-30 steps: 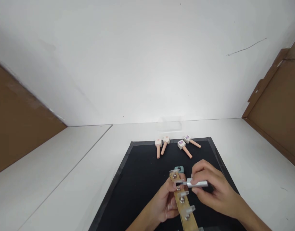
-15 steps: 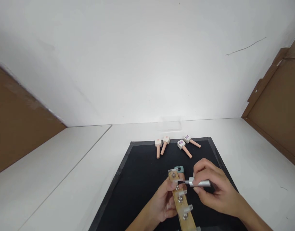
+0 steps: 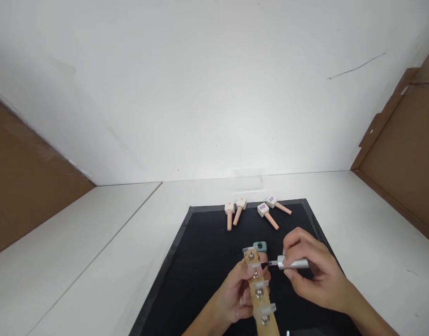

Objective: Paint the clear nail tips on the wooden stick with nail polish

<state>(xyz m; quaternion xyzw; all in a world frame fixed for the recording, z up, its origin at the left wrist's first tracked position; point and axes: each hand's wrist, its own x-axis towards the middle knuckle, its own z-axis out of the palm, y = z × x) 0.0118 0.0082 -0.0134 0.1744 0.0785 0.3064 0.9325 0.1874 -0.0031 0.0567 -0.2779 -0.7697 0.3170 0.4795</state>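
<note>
My left hand (image 3: 239,291) is closed round a yellowish wooden strip (image 3: 261,301) that carries a row of silver metal studs. Clear false nail tips (image 3: 264,309) sit on the studs and stick out sideways. In my right hand (image 3: 314,273), pinched between thumb and fingers, is a silver-handled nail polish brush (image 3: 294,262) pointing left. Its dark bristles are at the end of the second nail tip (image 3: 255,267); whether they touch it I cannot tell. Just behind the strip stands a teal polish bottle (image 3: 260,246) with a dark round opening.
Several white square bottles with peach handles lie at the back of the black mat (image 3: 200,252), among them one on the left (image 3: 229,208) and one on the right (image 3: 263,209). A clear plastic piece (image 3: 247,182) lies behind them. Brown cardboard (image 3: 403,140) stands at the right.
The brush in my right hand has shifted slightly right, its bristles drawn toward the nail tip's outer end. The wooden strip has turned a little, its near end swinging left.
</note>
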